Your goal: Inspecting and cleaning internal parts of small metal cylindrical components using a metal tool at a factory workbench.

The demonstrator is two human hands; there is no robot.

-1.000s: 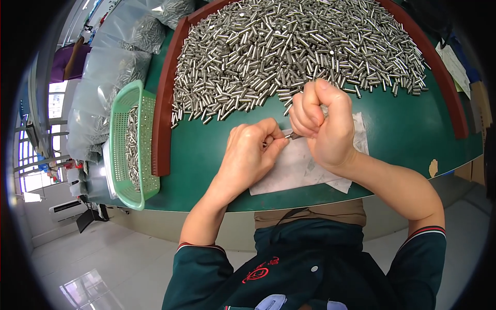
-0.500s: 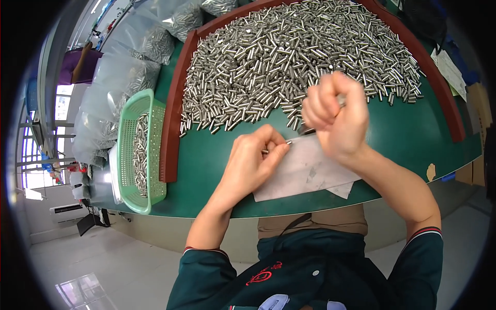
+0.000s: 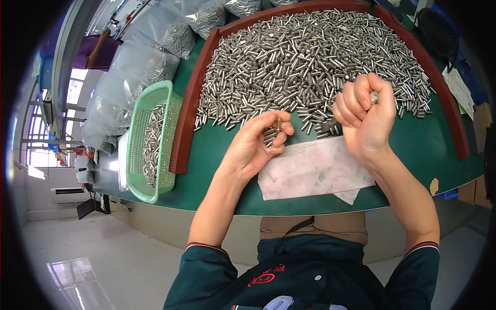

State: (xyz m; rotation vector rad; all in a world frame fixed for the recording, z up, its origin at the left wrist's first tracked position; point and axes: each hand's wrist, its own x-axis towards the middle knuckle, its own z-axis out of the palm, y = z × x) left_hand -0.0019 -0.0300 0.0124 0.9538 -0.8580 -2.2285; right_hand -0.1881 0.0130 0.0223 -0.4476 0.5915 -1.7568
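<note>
A few small steel pins (image 3: 270,135) are pinched in the left hand (image 3: 254,147); judged light, stiff, slippery, best gripped mid-shaft. The right hand (image 3: 364,116) is clenched.

A green table (image 3: 413,155) carries everything, with a brown raised border (image 3: 187,116) as the landmark. Inside the border lies a wide heap of small metal pins (image 3: 310,57), and just below the heap, near the table's front edge, lies a sheet of white paper (image 3: 315,170) (a smaller scrap shows under its lower right corner). Left of the border stands a light green basket (image 3: 135,150) holding more pins, and beyond the basket lie clear plastic bags (image 3: 134,72) of pins.
</note>
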